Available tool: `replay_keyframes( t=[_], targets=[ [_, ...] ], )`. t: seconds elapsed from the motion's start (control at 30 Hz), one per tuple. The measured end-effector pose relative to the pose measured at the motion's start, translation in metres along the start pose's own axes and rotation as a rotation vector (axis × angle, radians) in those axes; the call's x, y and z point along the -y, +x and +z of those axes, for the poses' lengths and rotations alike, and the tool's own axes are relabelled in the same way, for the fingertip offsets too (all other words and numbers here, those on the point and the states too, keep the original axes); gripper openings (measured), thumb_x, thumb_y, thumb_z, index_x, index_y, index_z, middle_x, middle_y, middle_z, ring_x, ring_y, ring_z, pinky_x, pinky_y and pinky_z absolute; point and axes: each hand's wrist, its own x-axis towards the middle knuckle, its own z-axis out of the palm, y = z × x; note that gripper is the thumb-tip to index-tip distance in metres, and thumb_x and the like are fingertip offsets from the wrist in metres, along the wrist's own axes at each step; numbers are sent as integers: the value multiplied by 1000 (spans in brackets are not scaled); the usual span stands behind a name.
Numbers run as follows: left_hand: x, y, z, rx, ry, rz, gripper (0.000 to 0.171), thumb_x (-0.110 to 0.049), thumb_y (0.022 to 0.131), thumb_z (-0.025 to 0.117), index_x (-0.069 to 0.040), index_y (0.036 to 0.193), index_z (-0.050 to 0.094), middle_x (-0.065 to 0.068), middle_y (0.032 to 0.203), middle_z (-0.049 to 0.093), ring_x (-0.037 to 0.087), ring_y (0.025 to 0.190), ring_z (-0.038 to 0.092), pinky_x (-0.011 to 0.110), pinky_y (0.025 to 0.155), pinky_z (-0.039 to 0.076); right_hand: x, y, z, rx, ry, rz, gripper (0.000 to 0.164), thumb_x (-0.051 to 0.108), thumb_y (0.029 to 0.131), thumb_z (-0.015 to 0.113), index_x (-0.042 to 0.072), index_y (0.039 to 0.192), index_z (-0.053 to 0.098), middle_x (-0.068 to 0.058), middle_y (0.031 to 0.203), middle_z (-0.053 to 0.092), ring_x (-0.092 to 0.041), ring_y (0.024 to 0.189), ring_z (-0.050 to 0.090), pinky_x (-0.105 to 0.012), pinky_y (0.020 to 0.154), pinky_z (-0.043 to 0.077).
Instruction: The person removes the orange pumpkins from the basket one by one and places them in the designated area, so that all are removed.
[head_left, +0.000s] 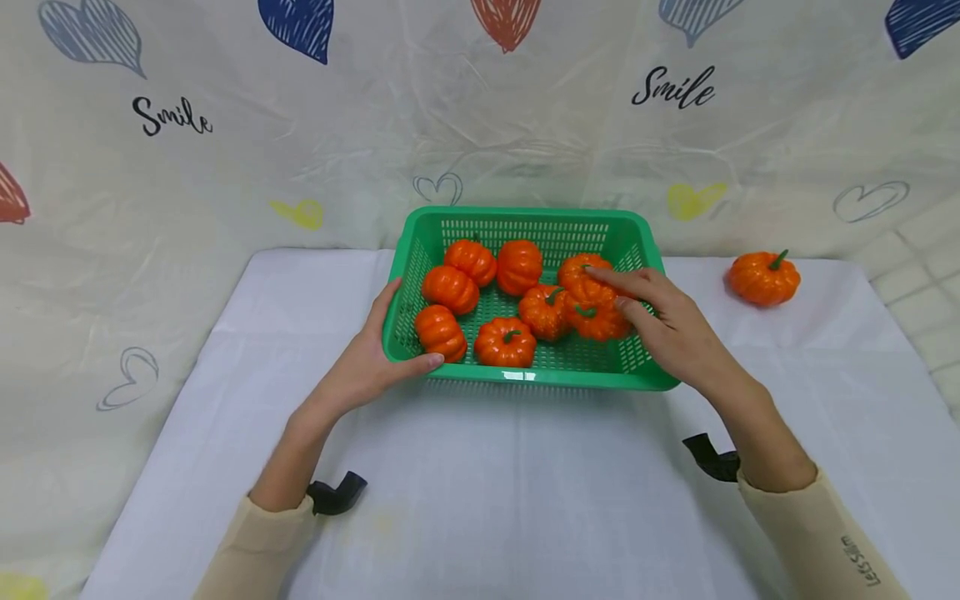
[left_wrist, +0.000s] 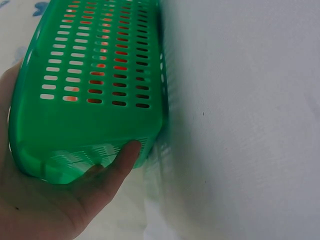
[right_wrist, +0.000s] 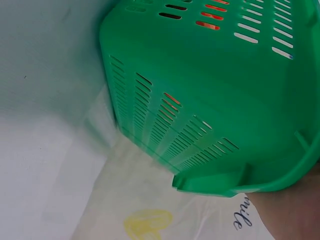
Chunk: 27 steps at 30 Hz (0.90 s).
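Several small orange pumpkins, one of them a pumpkin [head_left: 506, 342] at the front, sit in a green plastic basket [head_left: 517, 377]. My left hand [head_left: 367, 354] grips the basket's left end, thumb over the front rim and the other fingers outside; the left wrist view shows a finger pressed along the end wall. Reaching over the right end, my right hand [head_left: 678, 333] holds a pumpkin [head_left: 597, 321] among those at that side, with thumb and forefinger at it. In the right wrist view the basket wall [right_wrist: 200, 65] hides most of that hand.
One more orange pumpkin [head_left: 763, 278] lies outside the basket, at the back right of the white-covered table [head_left: 517, 483]. Behind stands a pale sheet [head_left: 525, 108] printed with hearts and the word Smile. Black straps show at both wrists.
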Motion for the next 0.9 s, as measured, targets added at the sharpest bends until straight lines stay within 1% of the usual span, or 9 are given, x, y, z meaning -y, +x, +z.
replay_keyframes(
  t=[0.07, 0.2, 0.27, 0.37, 0.47, 0.57, 0.63, 0.73, 0.9],
  targets=[
    [-1, 0, 0, 0, 0, -1, 115, -50, 85, 83, -41, 166, 1, 2, 173, 22, 33, 152, 36, 65, 117, 41, 0, 1, 0, 4, 8, 4, 45, 21, 110, 42, 39, 149, 57, -3, 125, 57, -12, 106, 45, -27, 82, 38],
    [-1, 0, -1, -5, 0, -6, 116, -51, 84, 83, -41, 166, 1, 2, 173, 22, 33, 152, 36, 64, 117, 42, -1, 2, -1, 17, 38, 23, 46, 22, 111, 39, 37, 151, 54, -5, 133, 53, -12, 114, 43, -30, 86, 39],
    [-1, 0, -1, -6, 0, -5, 117, -51, 84, 84, -40, 166, 1, 2, 173, 22, 32, 152, 37, 64, 117, 42, -1, 2, -2, 21, 45, 35, 46, 22, 111, 39, 37, 153, 52, -7, 135, 51, -15, 117, 43, -30, 87, 40],
    [-1, 0, -1, -6, -8, -9, 117, -51, 84, 84, -41, 166, 1, 1, 173, 23, 31, 152, 37, 63, 117, 42, -1, 2, -3, 24, 48, 40, 49, 20, 110, 42, 36, 156, 48, -10, 139, 50, -20, 123, 45, -33, 93, 42],
    [-1, -1, 0, -3, -10, -5, 117, -50, 84, 84, -41, 166, 1, 2, 173, 23, 32, 152, 37, 63, 117, 42, -2, 1, -3, 25, 54, 37, 55, 15, 107, 48, 34, 158, 44, -13, 142, 48, -26, 129, 45, -44, 103, 43],
    [-1, 0, 0, -2, -10, -7, 116, -50, 84, 84, -41, 166, 1, 1, 173, 23, 31, 152, 37, 63, 117, 42, -4, 2, -3, 34, 65, 23, 61, 11, 105, 55, 30, 161, 40, -17, 143, 44, -33, 133, 44, -56, 111, 48],
    [0, 0, 0, -3, -8, -7, 116, -50, 84, 83, -41, 166, 1, 2, 173, 23, 32, 152, 37, 63, 116, 42, -6, 2, -2, 37, 62, 13, 67, 11, 103, 61, 28, 163, 37, -20, 143, 42, -37, 134, 45, -60, 108, 51],
    [1, 1, 0, -4, -5, -9, 116, -51, 84, 83, -41, 166, 1, 2, 173, 23, 32, 152, 36, 63, 116, 43, -7, 2, -2, 37, 62, 11, 76, 12, 99, 71, 27, 164, 34, -22, 141, 40, -40, 133, 47, -56, 98, 53],
    [1, 1, 0, -9, -1, -9, 116, -51, 84, 83, -42, 166, 2, 1, 173, 23, 31, 152, 36, 63, 116, 43, -5, 2, -1, 16, 71, 19, 83, 9, 92, 79, 31, 161, 38, -17, 140, 41, -35, 132, 49, -45, 95, 58]
  ],
)
